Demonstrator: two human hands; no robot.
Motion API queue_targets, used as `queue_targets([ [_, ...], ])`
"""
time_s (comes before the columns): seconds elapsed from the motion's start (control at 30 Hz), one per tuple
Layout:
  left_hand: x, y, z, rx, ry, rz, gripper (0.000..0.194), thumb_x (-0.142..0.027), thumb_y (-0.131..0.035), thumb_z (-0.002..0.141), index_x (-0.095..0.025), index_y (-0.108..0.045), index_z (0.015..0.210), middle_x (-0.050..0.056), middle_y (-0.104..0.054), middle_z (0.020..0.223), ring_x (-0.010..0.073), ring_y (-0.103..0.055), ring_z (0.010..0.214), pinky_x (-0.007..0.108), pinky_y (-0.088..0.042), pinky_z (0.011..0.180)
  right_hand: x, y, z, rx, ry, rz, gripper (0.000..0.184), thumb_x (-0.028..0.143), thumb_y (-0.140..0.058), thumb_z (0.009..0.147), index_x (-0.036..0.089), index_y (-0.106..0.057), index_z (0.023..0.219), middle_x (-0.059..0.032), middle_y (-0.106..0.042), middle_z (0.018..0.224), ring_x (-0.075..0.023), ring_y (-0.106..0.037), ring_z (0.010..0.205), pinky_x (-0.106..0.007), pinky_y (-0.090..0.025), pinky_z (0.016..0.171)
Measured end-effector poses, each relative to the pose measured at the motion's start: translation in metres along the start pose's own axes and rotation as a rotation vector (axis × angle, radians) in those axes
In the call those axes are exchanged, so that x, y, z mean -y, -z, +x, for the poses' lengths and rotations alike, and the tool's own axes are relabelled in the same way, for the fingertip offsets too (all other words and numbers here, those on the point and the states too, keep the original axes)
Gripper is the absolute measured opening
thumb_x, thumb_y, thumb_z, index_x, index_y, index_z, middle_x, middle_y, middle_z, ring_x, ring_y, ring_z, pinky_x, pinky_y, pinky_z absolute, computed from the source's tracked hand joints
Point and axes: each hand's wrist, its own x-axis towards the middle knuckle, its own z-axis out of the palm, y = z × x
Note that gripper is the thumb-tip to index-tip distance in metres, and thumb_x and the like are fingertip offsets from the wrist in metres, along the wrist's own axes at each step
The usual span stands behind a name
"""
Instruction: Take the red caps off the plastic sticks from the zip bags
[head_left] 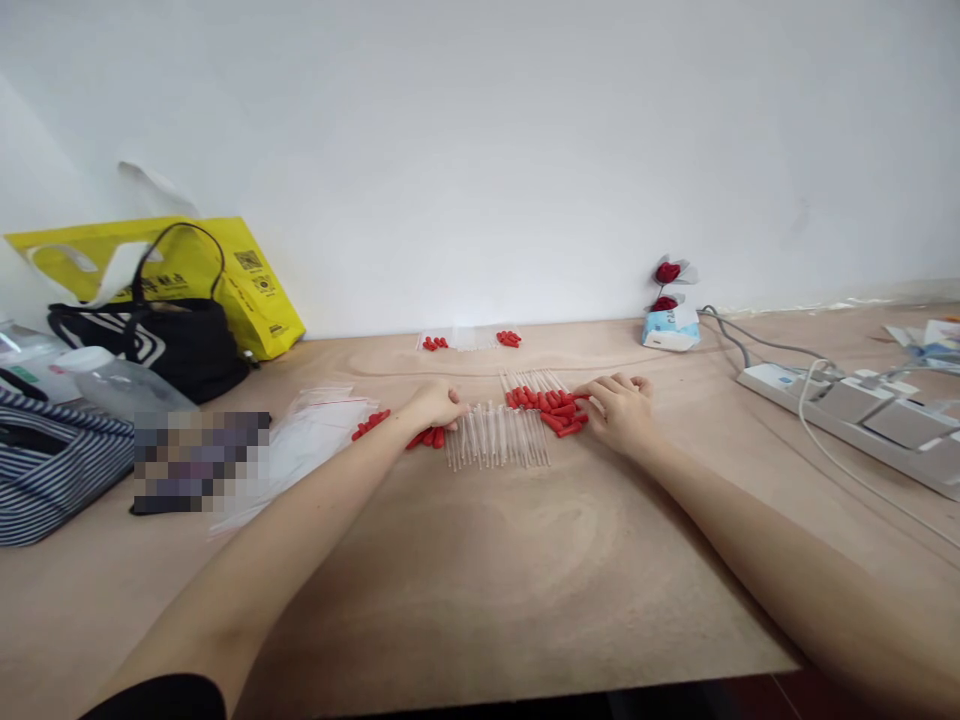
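Observation:
A row of thin clear plastic tubes [499, 437] lies side by side on the wooden table in front of me. At the row's upper left end is my left hand [433, 406], its fingers closed together; what they hold, if anything, is too small to make out. My right hand [622, 408] is at the right edge of a pile of small red caps [546, 402], thumb and fingertips closed on one red cap [580, 397]. Behind that pile, more clear tubes [534, 379] lie in a second row. Other red caps [370, 424] lie beside and partly behind my left hand.
Clear plastic bags [304, 440] lie left of my left forearm. By the wall are bagged red caps [508, 339]. A yellow bag [259, 290], black handbag [176, 345] and striped bag [64, 465] stand left. Right are a tissue pack [670, 334] and a corded power strip [795, 392].

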Motion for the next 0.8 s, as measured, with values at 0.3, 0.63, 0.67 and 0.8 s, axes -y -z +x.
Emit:
queue_targets([
  [0.3,-0.031,-0.022,0.015,-0.137,-0.113,0.12,0.02,-0.038,-0.057,0.069,-0.019,-0.063,0.072,0.002,-0.066,0.076,0.0157,-0.059,0.073,0.022,-0.04,0.061,-0.028,-0.003,-0.003,0.155,-0.034,0.142,0.015,0.029,-0.048,0.08,0.025,-0.062,0.081,-0.0017,-0.067,0.082,-0.0196,-0.051,0.082,-0.035,-0.024,0.075],
  [0.63,-0.051,-0.044,0.06,-0.097,0.052,0.145,0.031,-0.045,-0.057,0.064,-0.016,-0.064,0.07,0.007,-0.064,0.063,0.0195,-0.06,0.069,0.025,-0.041,0.059,-0.026,-0.006,-0.004,0.138,-0.189,0.157,0.021,0.033,-0.045,0.08,0.024,-0.064,0.084,-0.0025,-0.068,0.082,-0.0201,-0.055,0.079,-0.036,-0.027,0.076],
  [0.67,-0.052,-0.045,0.063,-0.083,0.068,0.144,0.027,-0.042,-0.059,0.063,-0.015,-0.064,0.067,0.007,-0.063,0.059,0.0193,-0.06,0.066,0.025,-0.041,0.058,-0.026,-0.006,-0.004,0.134,-0.194,0.15,0.021,0.033,-0.045,0.079,0.024,-0.064,0.084,-0.0024,-0.068,0.082,-0.0202,-0.055,0.079,-0.037,-0.027,0.076],
  [0.8,-0.056,-0.049,0.07,-0.032,0.097,0.118,0.018,-0.032,-0.062,0.059,-0.014,-0.064,0.06,0.006,-0.06,0.049,0.0195,-0.06,0.057,0.027,-0.041,0.055,-0.023,-0.006,-0.004,0.125,-0.172,0.127,0.02,0.032,-0.045,0.079,0.024,-0.063,0.083,-0.0023,-0.068,0.082,-0.0202,-0.055,0.081,-0.038,-0.024,0.078],
])
